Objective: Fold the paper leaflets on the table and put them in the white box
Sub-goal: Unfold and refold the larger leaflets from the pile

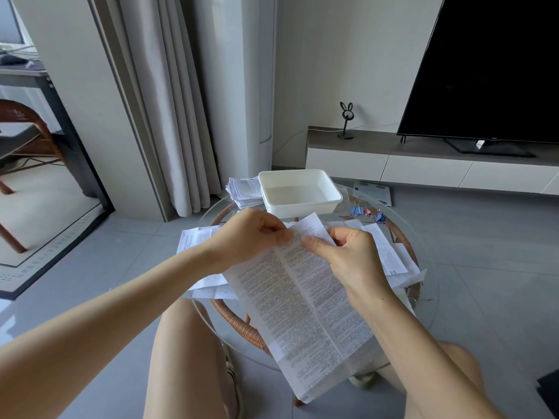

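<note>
Glass table (pixel 420 237) with white box (pixel 299 208), leaflet stack (pixel 245 192), loose leaflets (pixel 384 249), clips (pixel 357 210)

Soft daylight from the left; wide-angle bending at edges.

Home living room: television (pixel 490 68) on low cabinet (pixel 423 164), long curtains (pixel 169 101).

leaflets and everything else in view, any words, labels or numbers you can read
Held leaflet: dense print, too small and blurred to read.
Loose leaflets on the table and the stack: print too small to read.
White box: no label shows.
</note>
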Action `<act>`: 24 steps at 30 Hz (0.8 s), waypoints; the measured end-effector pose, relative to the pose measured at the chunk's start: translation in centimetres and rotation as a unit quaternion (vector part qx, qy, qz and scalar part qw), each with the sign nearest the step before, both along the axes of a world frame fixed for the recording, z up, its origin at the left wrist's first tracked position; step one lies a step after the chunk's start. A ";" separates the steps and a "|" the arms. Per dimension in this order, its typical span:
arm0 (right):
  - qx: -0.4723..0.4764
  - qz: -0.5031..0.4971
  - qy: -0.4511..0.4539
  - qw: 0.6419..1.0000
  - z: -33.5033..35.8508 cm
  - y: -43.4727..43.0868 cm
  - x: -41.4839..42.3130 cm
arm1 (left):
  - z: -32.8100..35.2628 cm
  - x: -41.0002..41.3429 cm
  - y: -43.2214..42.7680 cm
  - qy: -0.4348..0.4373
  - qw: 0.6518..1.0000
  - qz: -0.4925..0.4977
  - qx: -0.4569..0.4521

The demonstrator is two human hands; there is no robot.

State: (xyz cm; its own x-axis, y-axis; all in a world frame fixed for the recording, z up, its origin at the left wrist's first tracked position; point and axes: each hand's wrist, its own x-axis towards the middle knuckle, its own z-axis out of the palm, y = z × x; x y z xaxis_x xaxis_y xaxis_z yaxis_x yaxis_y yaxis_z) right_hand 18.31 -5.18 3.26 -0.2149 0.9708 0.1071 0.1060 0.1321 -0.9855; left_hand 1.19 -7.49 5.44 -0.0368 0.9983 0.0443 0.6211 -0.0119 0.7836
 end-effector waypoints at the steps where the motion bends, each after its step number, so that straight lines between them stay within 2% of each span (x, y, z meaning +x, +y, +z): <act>1: 0.001 -0.001 0.000 1.000 0.0 0.0 -0.1 | 0.1 -0.2 0.0 0.006 1.000 -0.006 -0.006; 5: 0.007 -0.014 -0.016 1.000 -0.3 0.5 -0.4 | 0.0 -0.9 0.5 0.094 0.995 -0.009 -0.022; 7: 0.008 -0.015 -0.024 1.000 -0.4 0.8 -0.7 | 0.0 -1.1 0.6 0.111 0.994 0.004 -0.014; 11: 0.016 0.020 -0.096 0.995 -0.2 1.6 -0.5 | 0.1 -1.6 0.7 0.046 0.998 0.030 0.012; 14: -0.005 0.066 -0.195 0.979 -0.3 2.4 0.6 | 0.0 -3.7 1.0 -0.014 0.994 0.104 0.029; 16: -0.042 0.077 -0.230 0.969 -0.5 2.7 1.7 | -0.2 -5.8 1.1 -0.069 0.985 0.153 0.028; 21: -0.105 0.072 -0.193 0.973 -1.4 3.0 3.2 | -2.3 -9.8 0.8 -0.112 0.972 0.208 -0.008; 24: -0.099 0.065 -0.220 0.968 -2.8 2.8 2.6 | -4.2 -10.8 1.2 -0.117 0.969 0.215 -0.039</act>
State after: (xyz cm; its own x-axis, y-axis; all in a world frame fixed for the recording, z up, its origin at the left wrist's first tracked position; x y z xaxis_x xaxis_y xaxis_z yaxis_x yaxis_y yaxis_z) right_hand 20.89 -2.34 0.47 -0.3194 0.9243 -0.2091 0.5173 -0.0149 -0.8557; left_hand -9.56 -6.27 1.29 -0.4499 0.8886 -0.0895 0.3616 0.2729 0.8915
